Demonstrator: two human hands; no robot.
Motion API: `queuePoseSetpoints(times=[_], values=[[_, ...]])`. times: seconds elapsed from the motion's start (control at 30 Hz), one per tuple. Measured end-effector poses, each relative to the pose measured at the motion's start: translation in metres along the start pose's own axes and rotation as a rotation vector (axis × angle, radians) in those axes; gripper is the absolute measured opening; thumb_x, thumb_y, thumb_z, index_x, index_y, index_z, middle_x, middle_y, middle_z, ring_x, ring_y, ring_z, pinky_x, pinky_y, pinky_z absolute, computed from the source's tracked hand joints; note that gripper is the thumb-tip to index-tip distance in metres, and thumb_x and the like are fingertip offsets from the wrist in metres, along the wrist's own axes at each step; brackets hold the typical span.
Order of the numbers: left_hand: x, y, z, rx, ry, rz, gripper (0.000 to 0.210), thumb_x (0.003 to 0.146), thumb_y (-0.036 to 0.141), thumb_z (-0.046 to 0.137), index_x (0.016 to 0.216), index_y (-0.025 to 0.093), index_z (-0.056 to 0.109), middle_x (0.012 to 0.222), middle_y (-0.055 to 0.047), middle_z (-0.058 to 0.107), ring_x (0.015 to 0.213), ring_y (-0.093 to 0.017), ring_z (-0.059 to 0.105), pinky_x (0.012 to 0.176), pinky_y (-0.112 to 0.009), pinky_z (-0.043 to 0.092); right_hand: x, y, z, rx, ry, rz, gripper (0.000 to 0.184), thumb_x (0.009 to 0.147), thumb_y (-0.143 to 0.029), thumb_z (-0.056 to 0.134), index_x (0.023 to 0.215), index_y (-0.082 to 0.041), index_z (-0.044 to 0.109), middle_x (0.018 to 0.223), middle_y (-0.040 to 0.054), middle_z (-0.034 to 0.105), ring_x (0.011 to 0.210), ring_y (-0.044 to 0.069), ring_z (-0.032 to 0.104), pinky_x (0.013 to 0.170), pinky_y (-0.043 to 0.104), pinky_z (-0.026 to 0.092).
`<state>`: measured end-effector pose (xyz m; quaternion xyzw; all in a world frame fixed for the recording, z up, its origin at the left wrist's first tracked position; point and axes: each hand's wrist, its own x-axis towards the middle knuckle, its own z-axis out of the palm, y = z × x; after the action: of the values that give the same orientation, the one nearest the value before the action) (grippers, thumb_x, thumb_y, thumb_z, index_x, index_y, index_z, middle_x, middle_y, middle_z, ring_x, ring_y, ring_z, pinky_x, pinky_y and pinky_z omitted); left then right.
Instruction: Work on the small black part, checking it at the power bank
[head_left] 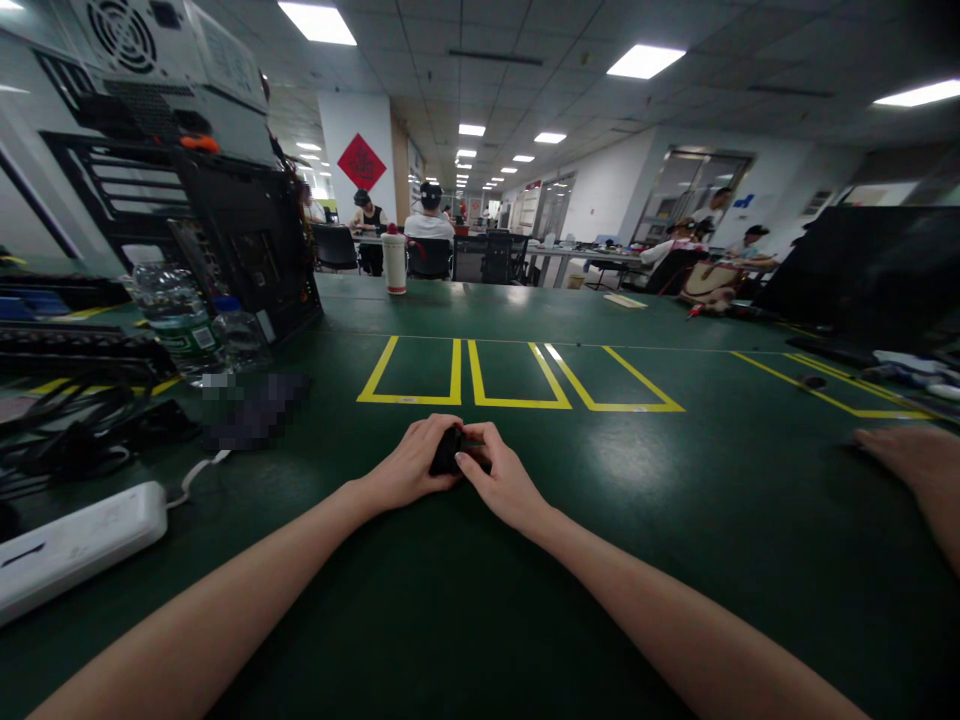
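Two bare hands meet around one small black compact object (445, 452) near the middle of a broad dark-green tabletop (465, 610), on the wearer's side of three yellow tape outlines (409, 400). The left hand (412, 465) is wrapped over its left side, fingers across the top and thumb low down, while the right hand (506, 475) has its thumb and forefinger against the right edge, so both have a hold on it. Whether its underside touches the tabletop cannot be told; the fingers hide much of its outline. From its size against the hands, it should be light and probably rigid — perhaps a hard-plastic piece — with little risk of sagging or bending. If the surface is smooth, it could slip, so the opposite sides seem the best place to grip, with a modest squeeze in case it has delicate parts. Well apart to the left lies a long white plastic bar-shaped device (82, 550) with a white cord — and at the far right, another person's hand (904, 455) reaches over the same tabletop.
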<state>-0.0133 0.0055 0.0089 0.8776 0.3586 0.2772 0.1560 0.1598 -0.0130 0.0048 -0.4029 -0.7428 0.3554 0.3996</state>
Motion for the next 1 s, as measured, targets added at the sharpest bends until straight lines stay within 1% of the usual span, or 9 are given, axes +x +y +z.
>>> queuePoseSetpoints(times=[0.1,0.27,0.37,0.5,0.67,0.8,1.0], values=[[0.0002,-0.0001,-0.0001,0.008,-0.003,0.005,0.055,0.072,0.021,0.061,0.119,0.024,0.032,0.115,-0.007,0.044,0.108,-0.024,0.044,0.093,-0.042,0.036,-0.0003,-0.0009,-0.0001,-0.019,0.018,-0.033,0.023,0.083,-0.024,0.046,0.105,-0.021,0.045,0.102,0.0042,0.052,0.093,0.017,0.054,0.084,0.038,0.046],[0.0012,-0.0032,0.0034,0.023,0.027,0.032,0.057,0.071,0.02,0.062,0.119,0.023,0.031,0.115,-0.007,0.044,0.108,-0.023,0.043,0.095,-0.042,0.034,0.0009,0.0013,0.0007,-0.064,0.063,-0.073,0.019,0.081,-0.023,0.048,0.1,-0.02,0.048,0.1,0.0041,0.052,0.094,0.017,0.053,0.086,0.037,0.044],[0.001,-0.0036,0.004,0.022,0.027,0.033,0.058,0.07,0.019,0.062,0.119,0.023,0.032,0.115,-0.007,0.045,0.108,-0.023,0.043,0.095,-0.041,0.034,0.0013,0.0028,0.0016,-0.052,0.064,-0.061,0.023,0.081,-0.022,0.048,0.104,-0.02,0.047,0.103,0.0047,0.052,0.098,0.017,0.053,0.088,0.038,0.044],[0.0001,-0.0021,0.0023,0.001,0.012,0.001,0.058,0.072,0.021,0.061,0.121,0.025,0.031,0.116,-0.007,0.045,0.109,-0.025,0.043,0.094,-0.044,0.034,0.0014,0.0041,0.002,-0.037,0.062,-0.033,0.032,0.082,-0.023,0.048,0.114,-0.02,0.042,0.111,0.0063,0.05,0.103,0.018,0.051,0.09,0.039,0.043],[0.0,-0.0011,0.001,-0.012,0.002,-0.01,0.056,0.072,0.022,0.061,0.12,0.025,0.031,0.116,-0.007,0.044,0.11,-0.026,0.042,0.094,-0.045,0.035,0.001,0.0036,0.0013,-0.046,0.029,0.011,0.027,0.083,-0.027,0.046,0.109,-0.02,0.046,0.104,0.0055,0.053,0.095,0.018,0.055,0.084,0.039,0.047],[0.0004,-0.0019,0.002,-0.002,0.005,-0.008,0.058,0.071,0.021,0.062,0.12,0.025,0.031,0.116,-0.007,0.044,0.11,-0.025,0.043,0.094,-0.044,0.034,-0.0006,0.001,0.0008,-0.007,0.004,0.009,0.026,0.083,-0.027,0.046,0.109,-0.021,0.044,0.104,0.0046,0.053,0.095,0.018,0.055,0.083,0.038,0.047],[0.0003,-0.0021,0.0016,0.005,0.01,0.006,0.06,0.069,0.018,0.062,0.12,0.025,0.03,0.116,-0.007,0.045,0.109,-0.025,0.043,0.094,-0.043,0.034,-0.0008,-0.0008,0.0005,-0.051,0.043,-0.034,0.025,0.081,-0.024,0.048,0.106,-0.02,0.046,0.102,0.0044,0.053,0.095,0.018,0.054,0.085,0.038,0.046]])
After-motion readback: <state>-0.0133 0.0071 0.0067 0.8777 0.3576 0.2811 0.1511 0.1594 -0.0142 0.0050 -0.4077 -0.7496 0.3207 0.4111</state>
